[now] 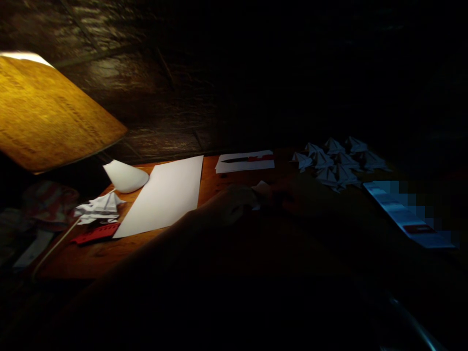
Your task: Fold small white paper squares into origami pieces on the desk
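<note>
Over the dark middle of the table, my left hand [237, 201] has its fingers closed on a small piece of white paper [262, 189]. My right hand [292, 195], deep in shadow, meets the same paper from the other side, its fingers seemingly pinching the edge. How the paper is folded is too dark to make out. Behind the hands, a knife [252, 158] with a dark blade and red handle rests on a small stack of white paper [234, 167]. A large white sheet [164, 200] lies flat to the left of my left hand.
Several folded paper figures [336, 163] stand at the back right; crumpled-looking folded paper [100, 207] sits at the left near a red notched object [97, 233]. A yellow lampshade [54, 117] leans over a white lamp base [126, 176]. A bluish-lit strip [405, 214] lies right.
</note>
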Tool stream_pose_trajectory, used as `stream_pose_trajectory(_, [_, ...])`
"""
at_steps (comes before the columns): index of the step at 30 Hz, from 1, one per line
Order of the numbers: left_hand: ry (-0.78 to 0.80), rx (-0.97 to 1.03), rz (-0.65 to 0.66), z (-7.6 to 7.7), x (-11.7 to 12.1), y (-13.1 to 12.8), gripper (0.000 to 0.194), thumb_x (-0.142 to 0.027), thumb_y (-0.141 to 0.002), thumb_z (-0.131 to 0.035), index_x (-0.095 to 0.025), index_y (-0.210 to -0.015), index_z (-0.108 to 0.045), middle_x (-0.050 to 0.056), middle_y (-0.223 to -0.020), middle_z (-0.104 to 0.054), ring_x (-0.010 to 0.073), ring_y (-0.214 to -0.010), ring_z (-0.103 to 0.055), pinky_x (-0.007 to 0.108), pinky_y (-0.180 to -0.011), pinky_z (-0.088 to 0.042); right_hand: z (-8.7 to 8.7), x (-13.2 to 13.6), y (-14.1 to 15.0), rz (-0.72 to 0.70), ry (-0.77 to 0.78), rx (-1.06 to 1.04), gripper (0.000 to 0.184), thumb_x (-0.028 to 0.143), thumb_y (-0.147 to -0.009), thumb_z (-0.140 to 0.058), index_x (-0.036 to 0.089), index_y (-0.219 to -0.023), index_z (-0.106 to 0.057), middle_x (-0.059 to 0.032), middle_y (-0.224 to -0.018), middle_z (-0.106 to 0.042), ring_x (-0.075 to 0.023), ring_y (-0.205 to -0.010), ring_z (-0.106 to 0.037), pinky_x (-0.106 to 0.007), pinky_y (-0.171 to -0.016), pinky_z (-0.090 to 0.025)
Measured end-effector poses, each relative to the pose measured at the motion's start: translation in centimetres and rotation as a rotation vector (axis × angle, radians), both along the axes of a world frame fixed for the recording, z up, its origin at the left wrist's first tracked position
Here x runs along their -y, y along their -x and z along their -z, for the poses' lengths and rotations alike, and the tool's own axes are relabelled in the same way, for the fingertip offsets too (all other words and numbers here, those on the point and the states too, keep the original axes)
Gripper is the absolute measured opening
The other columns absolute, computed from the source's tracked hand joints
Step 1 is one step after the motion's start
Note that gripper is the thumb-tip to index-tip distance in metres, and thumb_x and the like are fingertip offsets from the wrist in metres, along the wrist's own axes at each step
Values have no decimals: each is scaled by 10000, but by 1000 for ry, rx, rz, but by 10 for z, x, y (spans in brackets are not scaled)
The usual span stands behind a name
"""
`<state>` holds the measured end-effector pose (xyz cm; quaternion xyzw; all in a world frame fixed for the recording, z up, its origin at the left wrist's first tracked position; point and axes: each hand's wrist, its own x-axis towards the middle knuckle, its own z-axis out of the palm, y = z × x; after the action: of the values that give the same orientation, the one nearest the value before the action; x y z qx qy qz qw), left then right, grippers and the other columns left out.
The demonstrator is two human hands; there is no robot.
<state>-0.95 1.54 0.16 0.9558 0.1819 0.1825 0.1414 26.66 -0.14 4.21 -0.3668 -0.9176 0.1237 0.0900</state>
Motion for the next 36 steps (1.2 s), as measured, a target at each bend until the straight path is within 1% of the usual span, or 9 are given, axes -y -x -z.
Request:
stream_pose_trajectory(3, [-19,-57,-25,-2,2,-2,395,-32,-813,-491,-213,-1128,-646,81,-1157,-716,250,-1107,-665,427,-950,-541,-1,1,3,-10,-53,75,319,184,-803,-591,235,-1078,-743,-70,-962,-737,-236,-847,-661,-312,-676,-331])
stream_pose_trajectory(6, [-81,-115,-4,-1,5,-3,464,-33,-856,-486,-247,-1243,-628,67,-1283,-697,250,-1202,-641,434,-1010,-521,-1,4,5,-32,-86,109,379,200,-819,-593,241,-1176,-713,-83,-979,-732,-238,-837,-658,-312,-666,-325])
stream_pose_trajectory(10, [-178,-161,-7,6,3,1,445,-56,-916,-486,-280,-1265,-647,53,-1318,-695,256,-1247,-624,470,-1056,-496,2,7,7,-35,-23,34,335,198,-838,-593,231,-1149,-713,-75,-1003,-737,-216,-851,-659,-298,-698,-365])
stream_pose_trajectory(16, [-92,-60,-4,10,-3,7,549,5,-836,-445,-240,-1285,-643,71,-1292,-706,230,-1201,-650,438,-1027,-544,11,-2,8,214,-19,-175,251,235,-910,-559,210,-1112,-705,-54,-1019,-748,-177,-821,-651,-271,-676,-374])
stream_pose_trajectory(19, [-109,-66,-1,6,0,5,730,33,-737,-443,-244,-1397,-587,75,-1383,-663,253,-1252,-614,476,-1029,-546,13,-8,4,375,-77,-185,242,231,-911,-566,177,-1109,-694,-86,-1032,-743,-191,-844,-662,-277,-680,-392])
stream_pose_trajectory(22, [-118,-79,6,1,5,1,763,26,-748,-448,-270,-1442,-560,78,-1420,-634,266,-1279,-589,501,-1027,-545,16,-13,0,504,-38,-163,202,290,-917,-594,183,-1045,-708,-94,-1037,-751,-218,-890,-687,-286,-677,-413])
stream_pose_trajectory(26, [-124,-123,-26,-2,10,-3,709,8,-804,-470,-282,-1444,-564,88,-1412,-621,267,-1274,-581,489,-1026,-545,21,-14,1,513,88,-77,205,379,-915,-642,199,-956,-732,-84,-988,-764,-221,-857,-698,-282,-640,-419])
stream_pose_trajectory(30, [-142,-121,-28,-1,10,-3,627,-6,-845,-484,-268,-1406,-586,94,-1409,-622,280,-1327,-554,523,-1080,-504,26,-12,5,456,76,-90,150,327,-914,-644,195,-906,-716,-79,-981,-759,-188,-838,-681,-256,-631,-409])
stream_pose_trajectory(36, [-110,-93,-24,2,8,-2,553,-43,-897,-491,-247,-1404,-578,127,-1529,-513,286,-1437,-472,525,-1149,-464,28,-6,13,527,44,-135,441,594,-971,-524,187,-897,-675,-81,-906,-721,-172,-716,-613,-268,-553,-320])
